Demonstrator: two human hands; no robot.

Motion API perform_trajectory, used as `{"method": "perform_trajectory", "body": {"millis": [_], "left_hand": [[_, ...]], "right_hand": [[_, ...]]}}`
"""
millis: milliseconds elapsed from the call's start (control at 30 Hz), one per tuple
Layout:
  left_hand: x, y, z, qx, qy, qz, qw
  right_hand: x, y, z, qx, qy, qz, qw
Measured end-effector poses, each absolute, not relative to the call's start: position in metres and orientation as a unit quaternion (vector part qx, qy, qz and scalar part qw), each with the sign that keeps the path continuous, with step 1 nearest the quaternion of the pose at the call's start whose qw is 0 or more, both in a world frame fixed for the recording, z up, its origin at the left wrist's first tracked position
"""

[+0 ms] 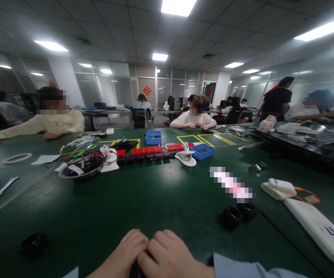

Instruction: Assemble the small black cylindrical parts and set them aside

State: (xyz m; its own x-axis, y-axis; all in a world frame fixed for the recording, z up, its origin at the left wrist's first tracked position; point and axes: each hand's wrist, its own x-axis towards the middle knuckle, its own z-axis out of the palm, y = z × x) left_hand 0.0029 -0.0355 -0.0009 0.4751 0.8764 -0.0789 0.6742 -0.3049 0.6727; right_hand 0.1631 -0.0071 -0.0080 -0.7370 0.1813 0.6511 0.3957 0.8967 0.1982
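My left hand (126, 249) and my right hand (171, 255) are pressed together at the near edge of the green table (167, 197), fingers curled. Under and between them shows a sliver of a dark black thing (137, 270); the hands hide the rest, so its kind cannot be made out. To the right of my hands sit two black ring-shaped coils, the nearer one (232, 217) and the farther one (247, 209). Another black coil (34, 245) lies off to the left.
Ahead are a metal bowl of black cables (81, 170), a white clip stand (186, 156), red and black socket strips (146, 150) and blue bins (203, 151). A wrench (6, 187) lies left, a long white device (319, 229) right. People sit across the table.
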Motion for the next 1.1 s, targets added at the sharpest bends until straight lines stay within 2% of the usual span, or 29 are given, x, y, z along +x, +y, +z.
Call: {"method": "perform_trajectory", "body": {"millis": [133, 333, 600, 800, 1100], "left_hand": [[0.003, -0.034, -0.006, 0.799, 0.483, 0.153, 0.324], [0.003, -0.034, -0.005, 0.822, 0.46, 0.145, 0.302], [0.004, -0.037, -0.001, 0.838, 0.433, 0.162, 0.289], [0.003, -0.036, -0.003, 0.839, 0.426, 0.181, 0.287], [0.001, -0.036, -0.008, 0.837, 0.431, 0.177, 0.287]], "right_hand": [[0.164, -0.01, -0.008, -0.166, -0.92, -0.154, 0.319], [0.168, -0.014, -0.008, -0.177, -0.952, -0.089, 0.234], [0.174, -0.023, 0.007, -0.22, -0.961, -0.004, 0.17], [0.177, -0.026, 0.016, -0.213, -0.965, 0.02, 0.152], [0.175, -0.026, 0.014, -0.218, -0.961, 0.006, 0.17]]}}
